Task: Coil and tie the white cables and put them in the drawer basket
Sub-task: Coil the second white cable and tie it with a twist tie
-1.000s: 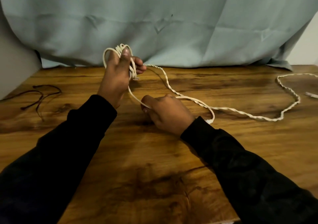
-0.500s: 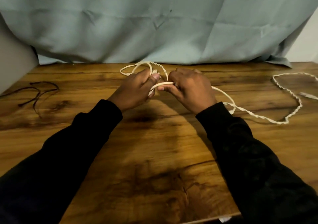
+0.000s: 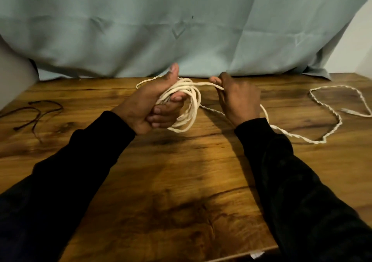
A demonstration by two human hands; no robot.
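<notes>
White cable (image 3: 189, 100) coils clenched in left hand (image 3: 149, 104); right hand (image 3: 239, 98) pinches its strand.

This looks like a room in a home, set up simply for a task. A wood-grain worktop (image 3: 181, 181) with dark knots stands against a pale blue-green cloth (image 3: 181, 30), creased and hung like a curtain or sheet as a backdrop. A plain light wall (image 3: 354, 46) shows at the right edge beyond the cloth.
</notes>
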